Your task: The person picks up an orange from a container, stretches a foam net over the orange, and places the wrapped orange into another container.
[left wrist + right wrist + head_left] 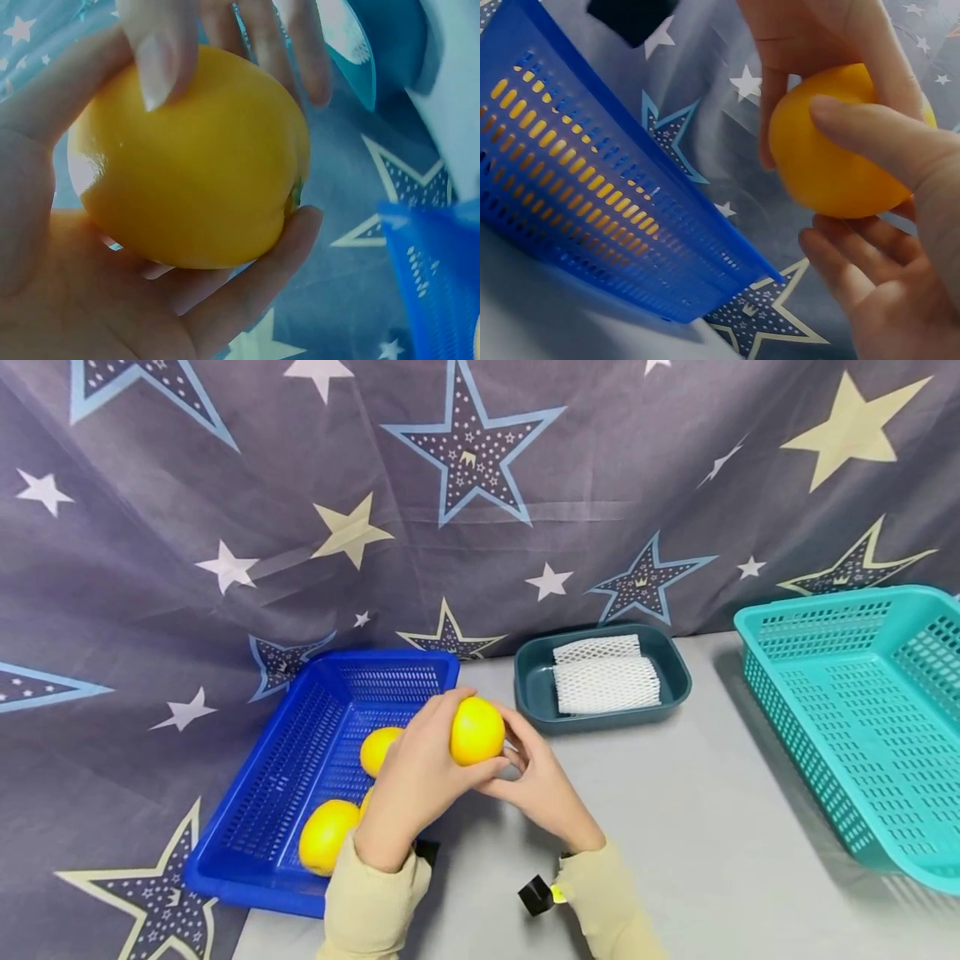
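Observation:
An orange (477, 731) is held up between both hands, over the table beside the blue basket (255, 895). My left hand (420, 764) grips it from the left, with curled fingers round its underside in the left wrist view. From the other side my right hand (546, 789) holds the same orange (840, 157), its thumb (855, 124) across the skin and its fingers below. A small green stem spot (297, 192) shows on the fruit in the left wrist view. Several more oranges (330, 837) lie in the blue basket, partly hidden by my left arm.
Behind the hands stands a dark teal tray (540, 720) with white foam net sleeves (607, 685) in it. At the right is a turquoise basket (806, 760). A star-patterned cloth (600, 460) hangs along the back of the grey table (675, 860).

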